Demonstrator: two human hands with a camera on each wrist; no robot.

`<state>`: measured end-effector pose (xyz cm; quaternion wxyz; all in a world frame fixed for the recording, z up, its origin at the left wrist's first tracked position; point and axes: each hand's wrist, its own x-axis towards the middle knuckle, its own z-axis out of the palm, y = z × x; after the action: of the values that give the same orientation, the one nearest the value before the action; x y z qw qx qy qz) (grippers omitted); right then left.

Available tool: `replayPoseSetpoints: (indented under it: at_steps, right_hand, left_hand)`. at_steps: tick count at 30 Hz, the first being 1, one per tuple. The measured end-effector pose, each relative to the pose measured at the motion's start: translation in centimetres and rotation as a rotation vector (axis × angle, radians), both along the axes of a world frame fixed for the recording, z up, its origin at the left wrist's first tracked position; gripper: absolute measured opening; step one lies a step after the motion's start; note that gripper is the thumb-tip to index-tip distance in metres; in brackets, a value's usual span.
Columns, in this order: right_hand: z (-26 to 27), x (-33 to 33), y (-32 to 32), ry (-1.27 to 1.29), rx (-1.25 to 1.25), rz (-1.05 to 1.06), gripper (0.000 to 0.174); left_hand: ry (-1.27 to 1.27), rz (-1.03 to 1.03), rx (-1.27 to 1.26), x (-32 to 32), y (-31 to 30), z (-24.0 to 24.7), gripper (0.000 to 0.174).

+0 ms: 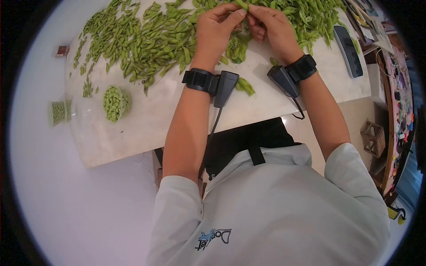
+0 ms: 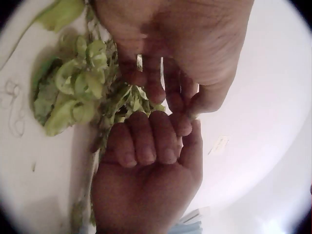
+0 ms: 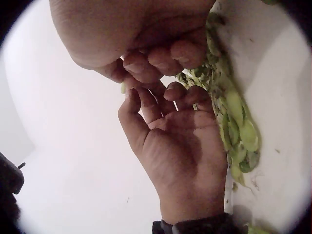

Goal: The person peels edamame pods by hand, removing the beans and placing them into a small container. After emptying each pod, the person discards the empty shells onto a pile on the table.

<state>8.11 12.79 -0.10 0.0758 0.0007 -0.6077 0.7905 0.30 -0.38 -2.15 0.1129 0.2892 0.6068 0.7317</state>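
At the top edge of the head view, both hands meet over the table around a green edamame pod [image 1: 242,4]. My left hand [image 1: 218,32] pinches one end between thumb and forefinger, and my right hand [image 1: 276,32] pinches the other. In the right wrist view only a small pale green bit of the pod [image 3: 123,88] shows between the fingertips; the rest is hidden. The other fingers of the right hand [image 2: 146,165] curl toward its palm. Beneath the hands lie opened pods [image 2: 83,83], and a loose pod [image 1: 245,86] rests nearer the body.
A wide spread of edamame pods [image 1: 151,48] covers the far side of the white table [image 1: 146,128]. A clear tub of shelled beans [image 1: 116,104] stands at the left, with another tub [image 1: 57,113] beyond. A phone [image 1: 348,52] lies at the right edge.
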Motion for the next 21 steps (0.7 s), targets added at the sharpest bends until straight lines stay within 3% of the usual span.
replayPoseSetpoints:
  at_steps: [18, 21]
  right_hand:
    - [-0.3, -0.2, 0.4, 0.015, 0.094, 0.021, 0.035]
    - [-0.1, -0.2, 0.2, 0.017, 0.099, 0.029, 0.036]
  left_hand:
    - [0.043, -0.015, -0.031, -0.4, 0.1, -0.2, 0.017]
    - [-0.07, -0.102, -0.009, 0.4, -0.1, 1.0, 0.014]
